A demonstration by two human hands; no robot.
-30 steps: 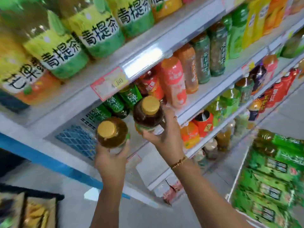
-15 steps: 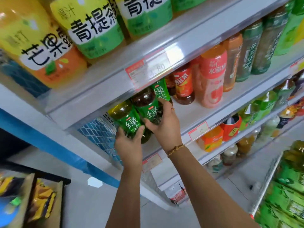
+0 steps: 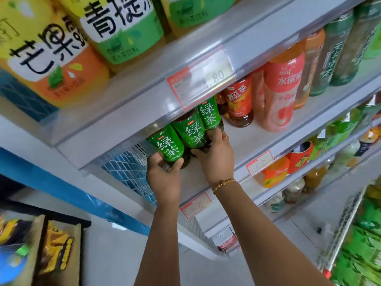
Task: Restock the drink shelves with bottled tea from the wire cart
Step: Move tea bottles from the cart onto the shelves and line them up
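Observation:
Three green-labelled tea bottles stand in a row at the left end of the white shelf [image 3: 243, 141]. My left hand [image 3: 165, 178] grips the base of the leftmost green tea bottle [image 3: 168, 144]. My right hand [image 3: 214, 155] holds the bottom of the middle green tea bottle [image 3: 193, 133], its fingers reaching under the third one [image 3: 210, 114]. The wire cart [image 3: 342, 230] with green-wrapped tea packs shows at the lower right edge.
Red tea bottles [image 3: 239, 100] and a pink peach drink [image 3: 282, 93] stand right of the green ones. Large bottles fill the shelf above; a price tag [image 3: 202, 77] hangs on its rim. Lower shelves hold more drinks. Snack boxes [image 3: 55, 248] sit at the lower left.
Both hands lifted the two green tea bottles from in front of the shelf onto it and pushed them further in. The view has moved closer to the shelf.

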